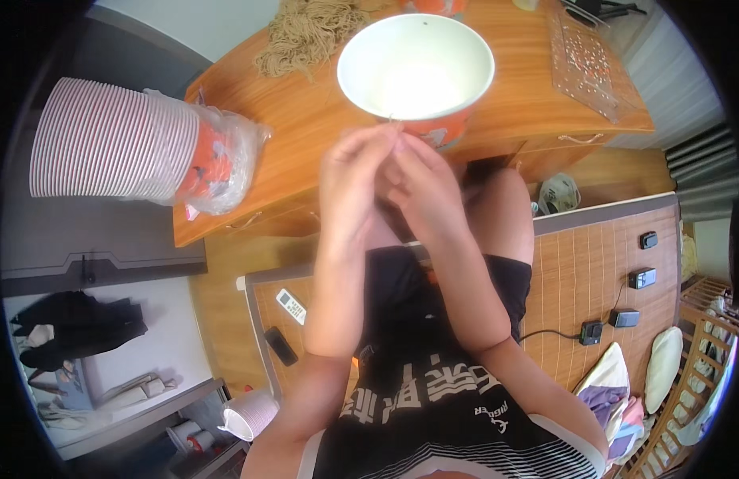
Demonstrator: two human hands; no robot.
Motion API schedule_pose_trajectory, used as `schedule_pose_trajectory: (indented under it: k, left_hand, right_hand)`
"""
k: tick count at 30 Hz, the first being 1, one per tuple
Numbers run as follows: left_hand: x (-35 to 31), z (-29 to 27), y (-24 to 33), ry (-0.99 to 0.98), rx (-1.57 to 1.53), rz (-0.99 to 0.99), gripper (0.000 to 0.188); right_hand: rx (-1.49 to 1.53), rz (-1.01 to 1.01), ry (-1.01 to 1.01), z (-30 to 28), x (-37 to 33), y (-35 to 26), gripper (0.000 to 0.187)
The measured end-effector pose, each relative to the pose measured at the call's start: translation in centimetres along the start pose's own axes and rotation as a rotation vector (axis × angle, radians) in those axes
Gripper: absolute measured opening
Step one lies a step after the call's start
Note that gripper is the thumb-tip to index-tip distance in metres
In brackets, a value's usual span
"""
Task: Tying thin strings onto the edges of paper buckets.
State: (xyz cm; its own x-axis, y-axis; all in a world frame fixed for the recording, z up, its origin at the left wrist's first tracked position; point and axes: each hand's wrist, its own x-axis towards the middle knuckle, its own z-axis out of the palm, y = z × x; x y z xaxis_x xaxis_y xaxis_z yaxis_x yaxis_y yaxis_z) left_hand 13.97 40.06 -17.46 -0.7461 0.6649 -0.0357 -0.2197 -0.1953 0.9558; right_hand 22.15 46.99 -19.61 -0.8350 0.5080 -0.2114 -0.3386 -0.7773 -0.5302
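My left hand [352,172] and my right hand [423,180] meet at the fingertips, both closed in a pinch. A short bit of thin tan cord [392,119] pokes up between the fingertips; the rest of it is hidden. Right behind them stands a large paper bucket [417,68], white inside and orange with grey figures outside, its mouth facing up. A small dark hole shows near its far rim. Whether the fingers touch the bucket's near side, I cannot tell. Beyond it to the left lies a tangled heap of tan cord [305,36].
Nested paper buckets [118,144], partly wrapped in clear plastic, lie sideways at the wooden desk's [289,132] left end. A clear board with small beads [585,64] sits at the far right. A remote control [290,306] and a phone [281,346] rest on the mat beside me.
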Motion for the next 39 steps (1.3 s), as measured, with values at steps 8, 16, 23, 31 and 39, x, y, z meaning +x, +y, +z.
schedule_pose_trajectory:
  k: [8, 16, 23, 31, 39]
  left_hand:
    - [0.3, 0.2, -0.8, 0.034, 0.073, 0.091, 0.02]
    - [-0.6, 1.4, 0.6, 0.038, 0.027, 0.039, 0.018]
    - [-0.6, 1.0, 1.9, 0.075, 0.241, 0.184, 0.023]
    - [-0.4, 2.9, 1.7, 0.202, 0.558, 0.29, 0.015]
    - [0.1, 2.1, 0.3, 0.196, 0.263, 0.285, 0.014]
  right_hand:
    - [-0.095, -0.227, -0.094, -0.5, 0.7, 1.2, 0.016]
    - [-0.286, -0.361, -0.119, -0.5, 0.7, 1.3, 0.014]
    - [-0.618, -0.645, -0.082, -0.7, 0.6, 1.2, 0.01]
    - [-0.966, -0.842, 0.06, -1.3, 1.0, 1.6, 0.013]
    - [-0.496, -0.502, -0.072, -0.9, -0.1, 0.8, 0.026]
